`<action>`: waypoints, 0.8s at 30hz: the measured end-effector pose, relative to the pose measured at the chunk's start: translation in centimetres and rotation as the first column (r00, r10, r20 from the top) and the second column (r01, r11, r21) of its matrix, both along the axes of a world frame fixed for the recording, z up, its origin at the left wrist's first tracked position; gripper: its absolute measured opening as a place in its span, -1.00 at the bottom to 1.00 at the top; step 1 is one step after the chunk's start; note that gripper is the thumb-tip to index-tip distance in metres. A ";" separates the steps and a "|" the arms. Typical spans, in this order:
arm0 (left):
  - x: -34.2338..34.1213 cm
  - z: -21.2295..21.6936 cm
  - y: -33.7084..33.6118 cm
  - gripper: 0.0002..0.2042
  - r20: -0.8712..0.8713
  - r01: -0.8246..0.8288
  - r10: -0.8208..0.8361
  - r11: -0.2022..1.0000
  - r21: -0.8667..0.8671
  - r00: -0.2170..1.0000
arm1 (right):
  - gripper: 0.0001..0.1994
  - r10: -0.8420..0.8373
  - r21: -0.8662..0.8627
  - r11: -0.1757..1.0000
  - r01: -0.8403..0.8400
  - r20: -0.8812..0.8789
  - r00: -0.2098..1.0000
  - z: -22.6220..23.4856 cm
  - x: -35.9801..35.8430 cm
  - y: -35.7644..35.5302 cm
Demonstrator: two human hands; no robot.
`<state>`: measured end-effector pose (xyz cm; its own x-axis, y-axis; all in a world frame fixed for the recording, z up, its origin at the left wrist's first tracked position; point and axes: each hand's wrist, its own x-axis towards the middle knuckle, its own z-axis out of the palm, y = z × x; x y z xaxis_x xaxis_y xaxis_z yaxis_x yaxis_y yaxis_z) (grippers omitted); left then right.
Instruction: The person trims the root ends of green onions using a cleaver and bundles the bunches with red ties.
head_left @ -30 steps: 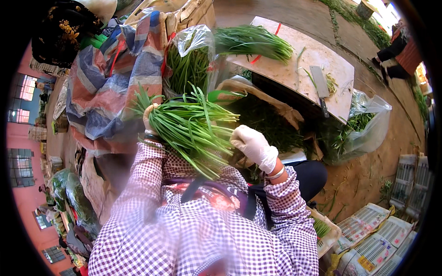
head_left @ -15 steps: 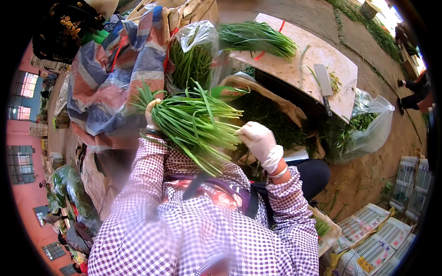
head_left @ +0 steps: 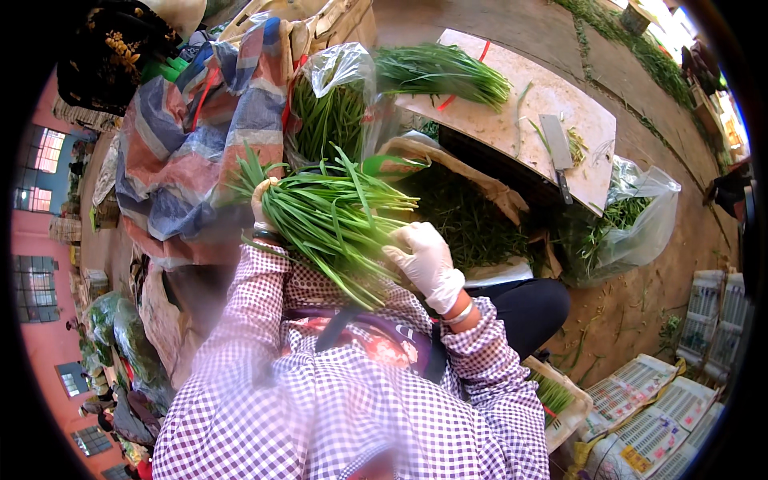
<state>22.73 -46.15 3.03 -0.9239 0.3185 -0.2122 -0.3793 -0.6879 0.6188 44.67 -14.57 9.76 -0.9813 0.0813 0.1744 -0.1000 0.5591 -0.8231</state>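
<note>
Near: left hand [head_left: 262,206] clamped round cut ends of chive bundle [head_left: 336,220], held at chest height above lap. Right hand [head_left: 428,260], white-gloved, fingers curled against bundle's leafy side, steadying it; full grip not confirmable. Bundle loose, no tie visible: gathering judged in hand, binding not yet done.
Beyond: box of loose chives [head_left: 472,224], plenty unsorted.
Far: tabletop [head_left: 520,132] carrying finished bundle [head_left: 440,72], cleaver [head_left: 556,144]. Far left: bagged chives [head_left: 332,112].

The bundle of green chives [head_left: 336,220] hides most of the left hand [head_left: 262,206]; checked sleeves blur below.
</note>
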 end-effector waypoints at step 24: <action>-1.2 -2.2 -1.9 -0.79 0.014 0.069 -0.070 0.995 0.077 0.997 | -0.77 -0.290 0.147 0.951 0.271 0.131 0.948 -7.0 -1.9 5.9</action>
<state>21.52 -48.01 0.87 -0.8953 0.3979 -0.2004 -0.4381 -0.7043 0.5586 42.73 -8.65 2.75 -0.9374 0.3441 0.0548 0.1942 0.6466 -0.7377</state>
